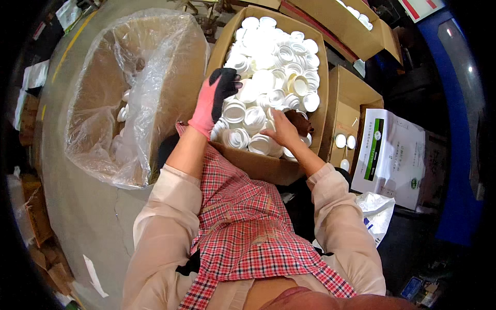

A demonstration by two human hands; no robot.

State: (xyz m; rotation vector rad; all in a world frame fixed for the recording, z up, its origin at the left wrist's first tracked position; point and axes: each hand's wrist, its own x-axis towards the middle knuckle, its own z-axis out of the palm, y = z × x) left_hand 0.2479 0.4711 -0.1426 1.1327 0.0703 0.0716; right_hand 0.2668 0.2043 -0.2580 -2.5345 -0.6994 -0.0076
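Observation:
A cardboard box (324, 98) in front of me is heaped with round white plastic caps (263, 81). My left hand (219, 93), in a pink and black glove, reaches over the box's left edge. Its fingers are loosely bent and slightly apart beside the caps; I make out nothing in them. My bare right hand (284, 130) rests low over the near right part of the heap, thumb and fingers spread. Right beside it lies a crumpled dark brown thing (299, 123), partly hidden, whose kind I cannot make out.
At left stands a carton lined with clear plastic (150, 98), some white caps inside. An open carton (356, 85) at right holds a few white round pieces (340, 140). Next to it is a white printed box (395, 155). Another carton (361, 39) with white pieces stands far right.

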